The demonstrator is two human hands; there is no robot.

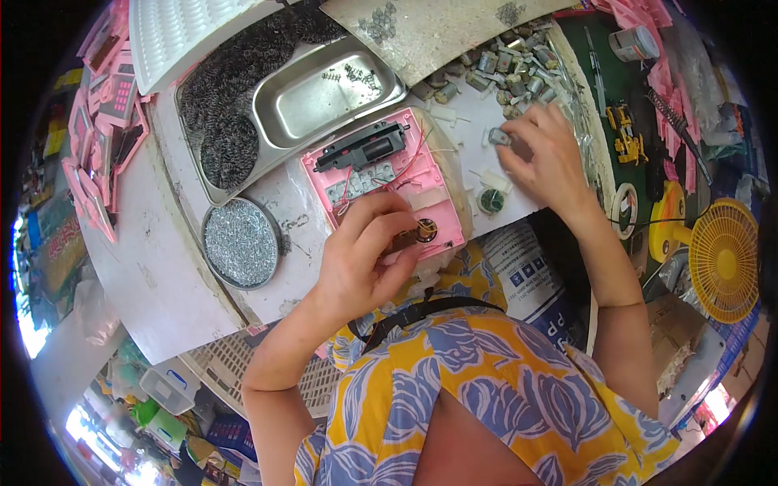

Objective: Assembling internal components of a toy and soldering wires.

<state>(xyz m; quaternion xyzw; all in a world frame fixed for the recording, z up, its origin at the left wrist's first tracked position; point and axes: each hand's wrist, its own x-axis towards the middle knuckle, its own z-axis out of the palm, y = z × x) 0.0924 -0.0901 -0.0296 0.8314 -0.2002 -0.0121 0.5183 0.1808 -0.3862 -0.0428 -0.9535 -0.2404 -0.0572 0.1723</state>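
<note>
The bench (142, 279) spreads white and pale across the left and middle of the frame, its surface bent by the lens. At upper left, a metal tray (220, 194) heaped with dark springs rests on it, partly under a white ridged tray (182, 44). Below the metal tray sits a round dish (281, 253) of small silvery pieces, with dark specks (293, 221) scattered beside it. Near the centre is a pink casing (442, 193), something pale showing beneath its right edge. Right of centre lie white plastic pieces (495, 179) and a small round green item (490, 200); small metal motors (527, 69) pile up at upper right, beside a flat grey board (442, 40).
</note>
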